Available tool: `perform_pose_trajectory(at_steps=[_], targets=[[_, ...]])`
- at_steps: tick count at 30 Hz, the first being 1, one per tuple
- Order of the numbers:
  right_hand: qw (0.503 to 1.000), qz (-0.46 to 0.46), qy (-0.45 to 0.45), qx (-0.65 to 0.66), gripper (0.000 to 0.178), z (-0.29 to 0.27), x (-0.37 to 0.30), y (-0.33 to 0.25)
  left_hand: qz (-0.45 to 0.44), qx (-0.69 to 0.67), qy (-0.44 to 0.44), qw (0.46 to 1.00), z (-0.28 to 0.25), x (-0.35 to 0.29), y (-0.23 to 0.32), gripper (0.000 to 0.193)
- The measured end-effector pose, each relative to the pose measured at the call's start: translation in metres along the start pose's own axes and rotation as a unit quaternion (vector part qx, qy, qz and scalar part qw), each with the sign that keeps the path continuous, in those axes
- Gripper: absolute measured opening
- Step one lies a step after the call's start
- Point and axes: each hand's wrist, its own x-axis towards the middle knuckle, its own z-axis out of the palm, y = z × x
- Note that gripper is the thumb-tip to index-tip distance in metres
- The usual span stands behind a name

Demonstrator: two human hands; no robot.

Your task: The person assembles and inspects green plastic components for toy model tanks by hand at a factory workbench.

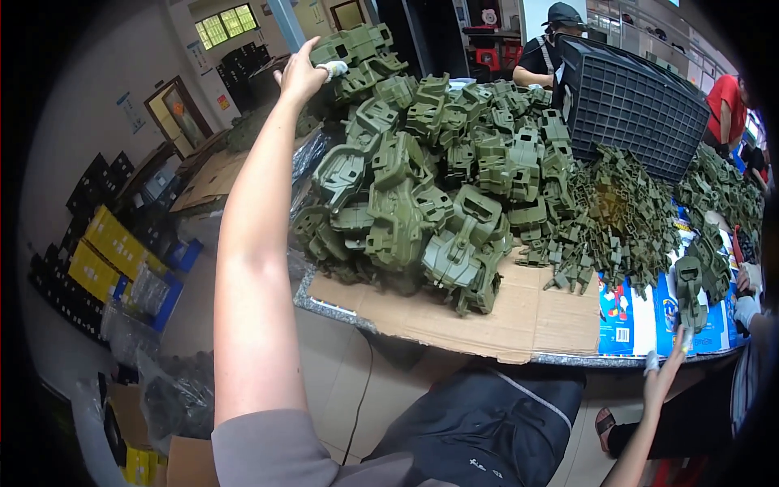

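My left hand (303, 77) reaches up to the far left of a tall heap of olive-green plastic vehicle body shells (398, 195). Its fingers are spread, one with a white covering, beside a green shell (357, 50) on top; whether they touch it is hard to tell. Low at the right, my right hand (667, 364) is open with fingers stretched, white coverings on some fingertips. Just above those fingertips a long green plastic part (690, 294) lies on a blue printed sheet (641, 321). I see no object in either palm.
Small green parts (617, 211) are heaped right of the shells, before a tipped black crate (637, 101). Cardboard (519, 312) covers the table's near edge. A co-worker's gloved hand (745, 310) is close at right; another person (552, 49) stands behind. Yellow boxes (114, 252) stand left.
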Motion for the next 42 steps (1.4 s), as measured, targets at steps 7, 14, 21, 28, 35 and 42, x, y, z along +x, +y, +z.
perform_pose_trajectory(at_steps=[7,14,21,28,35,42], targets=[[0.948,0.06,-0.125,0.286,0.04,-0.015,-0.028,-0.1,0.47,0.098,0.261,0.837,-0.023,-0.072,0.095,0.042],[0.424,0.202,-0.217,0.856,0.087,0.007,-0.01,-0.257,0.681,-0.118,0.105,0.715,-0.012,-0.249,0.193,0.024],[0.709,0.178,-0.216,0.648,0.068,0.034,-0.073,-0.227,0.291,-0.581,-0.272,0.71,-0.012,-0.353,0.193,0.106],[0.747,-0.02,-0.397,0.533,0.075,0.01,-0.06,-0.183,-0.109,-0.683,-0.495,0.527,0.001,-0.446,0.169,0.111],[0.931,-0.16,-0.314,0.097,0.084,0.026,0.004,-0.167,-0.34,-0.718,-0.59,0.143,-0.002,-0.461,0.128,0.084],[0.994,0.039,-0.081,0.067,0.025,0.096,0.071,-0.124,-0.405,-0.682,-0.564,0.231,-0.002,-0.499,0.128,0.061]])
